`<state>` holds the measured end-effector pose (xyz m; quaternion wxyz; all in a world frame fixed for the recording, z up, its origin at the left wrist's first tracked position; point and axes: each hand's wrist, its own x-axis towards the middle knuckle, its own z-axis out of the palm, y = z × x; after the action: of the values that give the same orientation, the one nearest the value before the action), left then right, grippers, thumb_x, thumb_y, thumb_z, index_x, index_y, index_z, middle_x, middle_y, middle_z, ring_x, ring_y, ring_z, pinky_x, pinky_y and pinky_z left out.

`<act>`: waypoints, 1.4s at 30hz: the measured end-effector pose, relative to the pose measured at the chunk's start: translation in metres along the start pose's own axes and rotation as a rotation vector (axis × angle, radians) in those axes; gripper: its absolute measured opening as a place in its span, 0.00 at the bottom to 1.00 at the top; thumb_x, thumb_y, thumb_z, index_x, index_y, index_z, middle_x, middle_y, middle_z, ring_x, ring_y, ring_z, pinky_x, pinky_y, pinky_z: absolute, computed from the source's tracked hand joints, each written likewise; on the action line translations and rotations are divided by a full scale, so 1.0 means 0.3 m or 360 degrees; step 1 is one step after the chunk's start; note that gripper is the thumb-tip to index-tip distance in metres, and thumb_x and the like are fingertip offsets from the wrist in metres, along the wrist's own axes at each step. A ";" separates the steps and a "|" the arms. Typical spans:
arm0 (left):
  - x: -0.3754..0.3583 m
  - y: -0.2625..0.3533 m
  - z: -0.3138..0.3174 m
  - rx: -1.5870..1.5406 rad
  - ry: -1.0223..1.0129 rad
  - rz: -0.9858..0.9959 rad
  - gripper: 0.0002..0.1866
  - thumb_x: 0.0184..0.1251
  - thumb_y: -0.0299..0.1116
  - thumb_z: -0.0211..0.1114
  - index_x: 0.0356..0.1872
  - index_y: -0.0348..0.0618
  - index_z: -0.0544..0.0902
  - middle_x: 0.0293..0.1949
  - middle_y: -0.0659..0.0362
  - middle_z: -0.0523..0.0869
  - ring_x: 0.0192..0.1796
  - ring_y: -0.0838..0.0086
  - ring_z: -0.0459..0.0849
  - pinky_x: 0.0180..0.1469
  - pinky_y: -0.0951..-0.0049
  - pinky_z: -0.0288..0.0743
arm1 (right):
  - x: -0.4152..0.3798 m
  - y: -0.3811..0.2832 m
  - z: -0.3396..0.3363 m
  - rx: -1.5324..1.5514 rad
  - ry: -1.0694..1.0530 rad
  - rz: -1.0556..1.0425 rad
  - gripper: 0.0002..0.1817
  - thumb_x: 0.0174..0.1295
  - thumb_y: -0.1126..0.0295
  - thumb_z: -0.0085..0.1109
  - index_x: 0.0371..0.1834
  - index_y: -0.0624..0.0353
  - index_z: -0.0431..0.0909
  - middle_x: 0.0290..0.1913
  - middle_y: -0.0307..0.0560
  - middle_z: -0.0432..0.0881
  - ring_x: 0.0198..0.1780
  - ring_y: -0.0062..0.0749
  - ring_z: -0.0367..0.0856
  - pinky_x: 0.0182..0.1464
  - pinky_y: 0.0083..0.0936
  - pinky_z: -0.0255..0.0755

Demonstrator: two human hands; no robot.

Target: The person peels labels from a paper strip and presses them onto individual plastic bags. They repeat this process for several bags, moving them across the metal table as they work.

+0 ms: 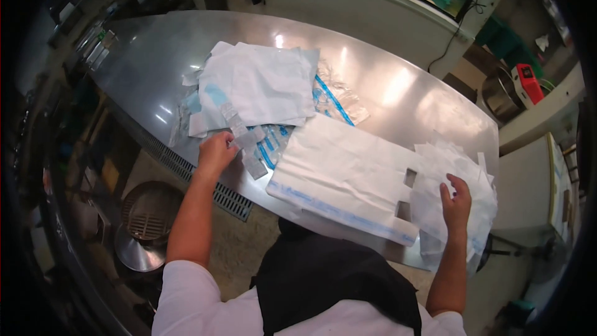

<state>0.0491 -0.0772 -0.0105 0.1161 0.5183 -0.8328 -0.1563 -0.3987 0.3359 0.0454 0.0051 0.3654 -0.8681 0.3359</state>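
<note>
My left hand (216, 151) is closed at the table's front edge, its fingertips on a strip of clear plastic (250, 154). Beyond it lies a pile of white plastic sheets (267, 81) over clear film with blue print. In the middle, a flat stack of white bags (348, 171) with blue print along the near edge has cut-outs at its right end. My right hand (457, 196) is over a loose heap of thin white sheets (432, 174) at the right, fingers apart, with nothing seen between them.
The steel table (149, 56) has a curved-looking far edge below a window. A red device (527, 85) and a metal pot (500, 96) stand beyond its right end. At the lower left are a round basket (149, 214) and a floor grate (231, 202).
</note>
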 end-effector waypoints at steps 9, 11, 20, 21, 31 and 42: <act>-0.067 0.241 -0.095 -0.1918 -0.0669 -0.0116 0.07 0.68 0.27 0.74 0.40 0.35 0.87 0.37 0.62 0.90 0.38 0.83 0.85 0.42 0.79 0.79 | 0.008 -0.602 0.275 0.0496 -0.0180 -0.0559 0.10 0.58 0.76 0.72 0.43 0.57 0.87 0.44 0.49 0.88 0.46 0.42 0.87 0.49 0.32 0.80; -0.074 0.273 -0.084 -0.2035 -0.0771 -0.0062 0.07 0.67 0.28 0.74 0.41 0.36 0.87 0.37 0.61 0.90 0.38 0.82 0.85 0.43 0.79 0.78 | 0.001 -0.749 0.338 0.0545 -0.0278 -0.0809 0.10 0.55 0.79 0.73 0.40 0.57 0.88 0.41 0.49 0.88 0.44 0.43 0.87 0.48 0.33 0.81; -0.054 0.287 -0.113 -0.2168 -0.1092 0.0073 0.09 0.69 0.31 0.74 0.44 0.37 0.88 0.38 0.65 0.88 0.40 0.86 0.82 0.44 0.82 0.75 | 0.024 -0.955 0.507 0.0383 -0.0524 -0.1040 0.11 0.58 0.67 0.74 0.44 0.53 0.89 0.41 0.44 0.87 0.44 0.42 0.87 0.47 0.37 0.80; -0.052 0.287 -0.130 -0.2134 -0.1114 0.0080 0.10 0.69 0.31 0.74 0.45 0.37 0.88 0.38 0.65 0.88 0.40 0.86 0.82 0.44 0.81 0.76 | 0.028 -0.951 0.513 0.0375 -0.0537 -0.1034 0.11 0.58 0.67 0.73 0.44 0.52 0.89 0.41 0.44 0.87 0.44 0.41 0.87 0.47 0.37 0.80; 0.007 0.271 -0.138 -0.1453 -0.0985 0.0449 0.19 0.65 0.37 0.75 0.49 0.32 0.88 0.43 0.55 0.91 0.45 0.75 0.87 0.48 0.72 0.80 | 0.042 -0.943 0.534 0.0359 -0.0581 -0.0935 0.08 0.58 0.68 0.73 0.40 0.54 0.90 0.38 0.45 0.88 0.40 0.43 0.87 0.44 0.37 0.81; 0.015 0.302 -0.118 -0.1244 -0.0800 0.0680 0.13 0.62 0.35 0.75 0.42 0.36 0.88 0.34 0.52 0.88 0.37 0.70 0.87 0.41 0.68 0.78 | 0.052 -0.960 0.521 0.0033 -0.0449 -0.1107 0.10 0.59 0.65 0.73 0.43 0.50 0.89 0.40 0.37 0.87 0.43 0.35 0.86 0.49 0.36 0.75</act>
<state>-0.0152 -0.0487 0.0567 0.1267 0.2008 -0.8016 -0.5487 -0.1895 0.0881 0.0954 -0.0044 0.6811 -0.6808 0.2693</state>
